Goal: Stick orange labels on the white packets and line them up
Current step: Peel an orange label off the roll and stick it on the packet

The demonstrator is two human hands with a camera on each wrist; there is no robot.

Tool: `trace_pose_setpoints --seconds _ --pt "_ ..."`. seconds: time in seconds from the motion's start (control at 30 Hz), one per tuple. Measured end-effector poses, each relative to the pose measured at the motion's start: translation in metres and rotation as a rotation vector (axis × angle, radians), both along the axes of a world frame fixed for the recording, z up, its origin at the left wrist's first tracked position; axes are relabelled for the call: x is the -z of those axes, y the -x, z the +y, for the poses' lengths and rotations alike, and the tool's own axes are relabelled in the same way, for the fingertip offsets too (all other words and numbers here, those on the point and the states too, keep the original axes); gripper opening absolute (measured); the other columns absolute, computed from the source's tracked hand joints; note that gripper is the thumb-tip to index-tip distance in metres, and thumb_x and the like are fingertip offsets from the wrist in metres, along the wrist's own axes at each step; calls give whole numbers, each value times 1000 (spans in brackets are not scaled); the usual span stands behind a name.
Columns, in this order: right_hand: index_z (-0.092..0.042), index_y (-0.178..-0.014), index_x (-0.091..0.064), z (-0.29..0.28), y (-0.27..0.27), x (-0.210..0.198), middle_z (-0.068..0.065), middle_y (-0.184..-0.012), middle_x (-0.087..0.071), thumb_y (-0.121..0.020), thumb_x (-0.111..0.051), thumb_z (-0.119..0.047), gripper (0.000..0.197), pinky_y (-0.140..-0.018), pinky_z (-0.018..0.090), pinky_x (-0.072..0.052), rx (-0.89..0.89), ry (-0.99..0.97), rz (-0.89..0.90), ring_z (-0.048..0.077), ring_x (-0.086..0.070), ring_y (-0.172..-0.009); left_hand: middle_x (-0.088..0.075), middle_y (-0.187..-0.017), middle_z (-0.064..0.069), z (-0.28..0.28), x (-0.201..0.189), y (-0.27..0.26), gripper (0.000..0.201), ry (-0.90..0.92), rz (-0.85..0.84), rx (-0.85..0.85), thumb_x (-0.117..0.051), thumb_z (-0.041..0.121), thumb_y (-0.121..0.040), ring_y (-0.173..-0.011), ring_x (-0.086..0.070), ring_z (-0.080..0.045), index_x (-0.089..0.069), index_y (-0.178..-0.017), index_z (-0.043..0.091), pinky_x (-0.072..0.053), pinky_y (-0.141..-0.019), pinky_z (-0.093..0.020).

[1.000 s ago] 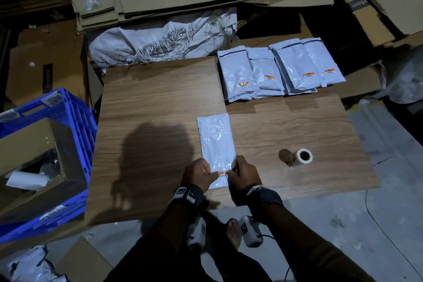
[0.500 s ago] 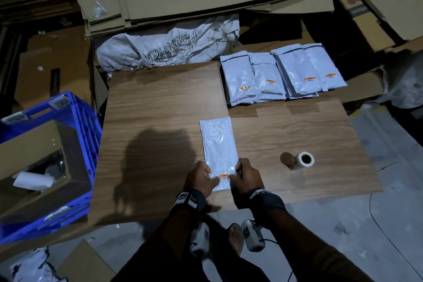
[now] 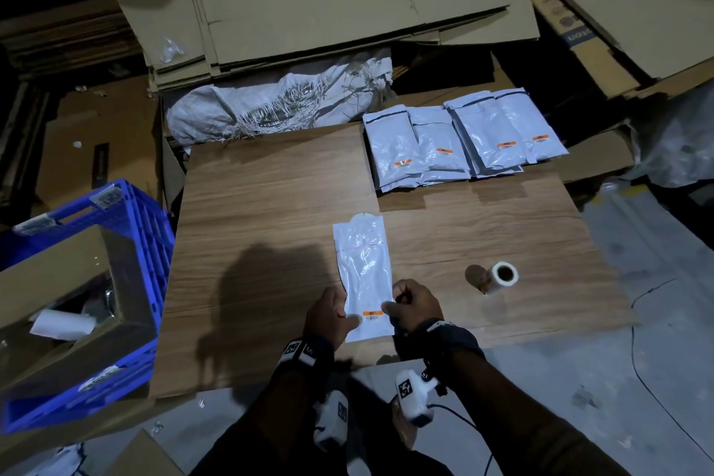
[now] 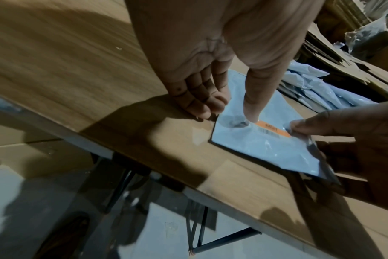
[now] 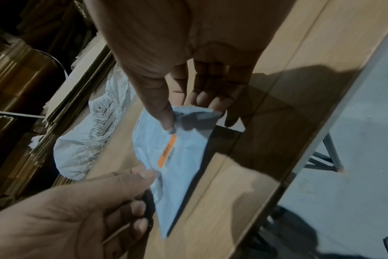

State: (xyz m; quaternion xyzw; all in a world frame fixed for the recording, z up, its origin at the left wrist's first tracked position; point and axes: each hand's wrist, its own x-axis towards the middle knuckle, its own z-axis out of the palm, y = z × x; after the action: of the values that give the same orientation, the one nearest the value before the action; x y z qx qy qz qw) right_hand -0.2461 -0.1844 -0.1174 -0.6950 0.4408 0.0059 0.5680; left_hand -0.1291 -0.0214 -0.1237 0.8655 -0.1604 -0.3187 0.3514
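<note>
Both hands (image 3: 330, 317) (image 3: 415, 307) grip the white packet (image 3: 365, 274), apparently raised; label roll (image 3: 500, 276) right, labelled packets (image 3: 459, 143) beyond.

1. My two hands: left (image 3: 330, 315), right (image 3: 415, 307).
2. Five packets in sight: one (image 3: 365, 274) before me, four in the row (image 3: 463, 143), maybe more beneath.
3. Five orange labels (image 3: 373, 313).
4. One roll (image 3: 502, 276).
5. One crate (image 3: 127, 282).

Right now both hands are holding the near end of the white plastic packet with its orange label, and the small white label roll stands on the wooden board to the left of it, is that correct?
Nearly. The left hand and right hand do hold the near end of the white plastic packet with its orange label, but the small white label roll stands on the wooden board to the packet's right, as the head view shows.
</note>
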Motion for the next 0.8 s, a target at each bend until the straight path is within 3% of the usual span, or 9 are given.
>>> trace_pose_setpoints --seconds 0.07,0.17,0.27,0.37,0.47,0.57,0.67,0.8 --pt "-28 -74 -60 -1 1 2 3 -65 -66 -60 -78 -28 23 -64 44 -58 21 -6 -7 25 -64 -59 -43 -68 7 -2 -4 2 46 30 13 -24 -84 14 -68 -62 -40 -12 -39 -71 23 -35 -61 -30" --pt "-25 -73 -58 -1 2 -7 3 -63 -63 -63 -78 -21 23 -61 43 -57 45 -26 -15 22 -60 -55 -46 -70 5 -6 -10 5 44 55 63 -45 -84 13 -68 -61 -42 -11 -41 -69 22 -36 -61 -26" --pt "-22 -77 -56 -3 6 -15 3 -67 -61 -70 -80 -14 27 -64 47 -58 27 -18 -4 23 -61 -59 -52 -72 4 -9 -16 10 36 69 126 -99 -84 14 -71 -66 -48 -13 -49 -73 20 -40 -64 -27" --pt "-21 -83 -53 -5 9 -21 5 -74 -62 -76 -80 -14 28 -65 43 -57 1 -7 14 23 -60 -63 -58 -77 1 -10 -20 13 33 68 174 -142 -87 16 -72 -72 -54 -17 -55 -80 16 -45 -69 -32" --pt "-20 -96 -53 -8 13 -26 6 -86 -68 -78 -80 -17 32 -66 38 -56 -19 4 20 27 -66 -72 -69 -93 -5 -10 -25 15 46 55 219 -148 -90 27 -66 -82 -66 -22 -53 -90 16 -53 -71 -35" --pt "-20 -106 -54 -9 14 -32 7 -95 -71 -81 -79 -18 36 -64 33 -56 -49 -16 8 28 -70 -81 -68 -109 -6 -10 -30 16 72 53 240 -176 -85 51 -46 -100 -68 -23 -51 -102 21 -59 -86 -41" --pt "-21 -106 -57 -7 13 -34 9 -93 -72 -82 -76 -14 31 -67 38 -58 -91 -7 -12 26 -68 -75 -64 -107 3 -8 -35 17 75 67 226 -176 -88 49 -55 -103 -65 -20 -51 -114 20 -55 -94 -43" --pt "-28 -105 -60 -2 7 -36 6 -93 -73 -84 -67 -8 29 -73 41 -59 -106 5 -53 29 -70 -83 -70 -117 0 -6 -41 12 90 156 237 -188 -85 54 -42 -106 -68 -19 -55 -119 18 -56 -96 -49"
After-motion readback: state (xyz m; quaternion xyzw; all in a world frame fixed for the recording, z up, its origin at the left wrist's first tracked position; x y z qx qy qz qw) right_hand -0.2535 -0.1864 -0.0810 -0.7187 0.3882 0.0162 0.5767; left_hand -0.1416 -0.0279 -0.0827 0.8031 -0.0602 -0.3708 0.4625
